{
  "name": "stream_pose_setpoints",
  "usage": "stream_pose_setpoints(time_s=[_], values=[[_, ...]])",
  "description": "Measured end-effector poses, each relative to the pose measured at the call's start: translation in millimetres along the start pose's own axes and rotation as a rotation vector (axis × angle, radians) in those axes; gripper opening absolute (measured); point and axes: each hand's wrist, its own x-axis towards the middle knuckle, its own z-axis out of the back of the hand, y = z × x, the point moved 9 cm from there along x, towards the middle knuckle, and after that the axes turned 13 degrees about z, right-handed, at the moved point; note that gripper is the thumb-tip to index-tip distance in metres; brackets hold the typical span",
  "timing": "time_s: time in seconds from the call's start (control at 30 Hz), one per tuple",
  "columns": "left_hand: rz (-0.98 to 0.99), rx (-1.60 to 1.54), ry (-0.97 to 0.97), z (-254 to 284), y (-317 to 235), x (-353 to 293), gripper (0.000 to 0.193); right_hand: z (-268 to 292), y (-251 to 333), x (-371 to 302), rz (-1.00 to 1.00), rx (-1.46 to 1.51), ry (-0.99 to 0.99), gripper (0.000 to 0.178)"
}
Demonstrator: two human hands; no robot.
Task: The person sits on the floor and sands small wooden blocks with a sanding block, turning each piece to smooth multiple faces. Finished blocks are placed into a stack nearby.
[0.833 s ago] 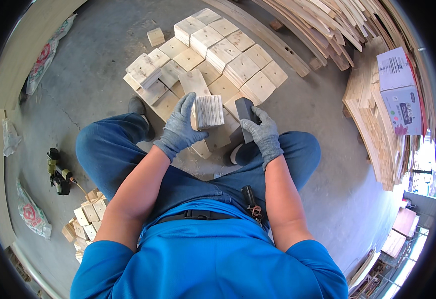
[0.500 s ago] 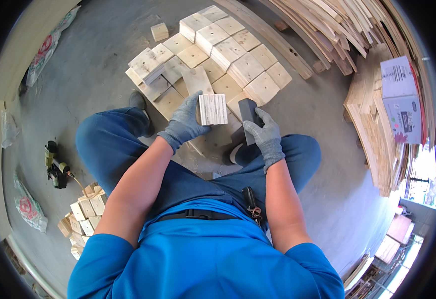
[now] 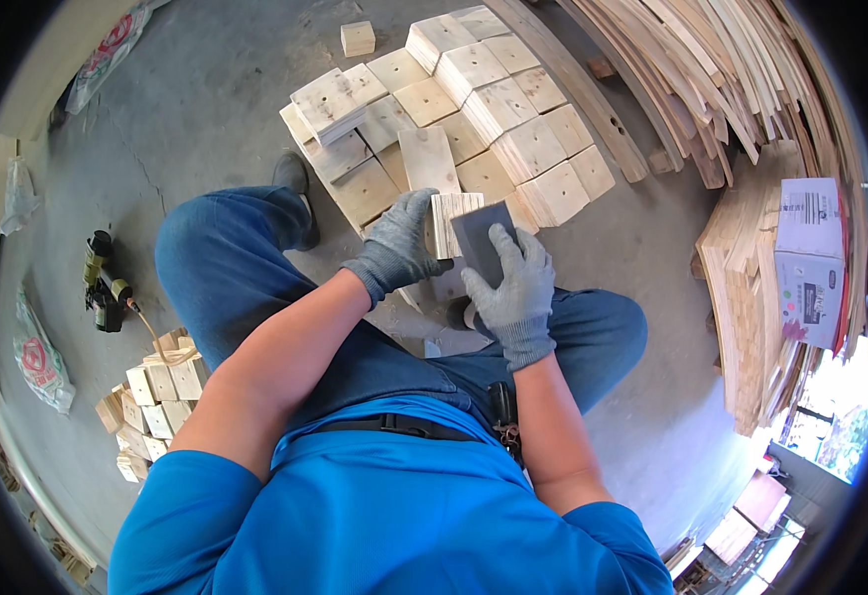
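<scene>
My left hand [image 3: 399, 241], in a grey knit glove, grips a pale square wooden block [image 3: 446, 213] with layered lines along its side. My right hand [image 3: 515, 293], gloved alike, holds a dark grey rectangular sanding block [image 3: 480, 236]. Its flat face is turned up and tilted, with the thumb and fingers spread over it. The sanding block's left edge overlaps the right side of the wooden block; I cannot tell whether they touch. Just beyond both hands lie stacks of square wooden plates [image 3: 429, 102] with small centre holes, and one loose plate [image 3: 426, 157] lies across them.
A lone wooden block [image 3: 358, 39] sits on the floor beyond the stacks. To my left are a cordless-looking power tool [image 3: 105, 288] with a hose, a heap of small blocks [image 3: 161, 392] and plastic bags [image 3: 42, 352]. Long boards [image 3: 652, 69] and a cardboard box [image 3: 809, 263] on timber flank the right.
My right hand has brought the sanding block left to the wooden block and turned its broad face up. The left hand has shifted slightly right in view, still holding the wooden block.
</scene>
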Motion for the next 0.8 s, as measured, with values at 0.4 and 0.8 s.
stream_pose_setpoints(time_s=[0.4,0.8], values=[[0.015,-0.029,0.026,0,3,2,0.106,-24,-30,95,-0.109,-0.024,0.067,0.073],[-0.048,-0.033,-0.005,-1,1,-1,0.104,7,22,-36,0.063,-0.031,0.094,0.077]])
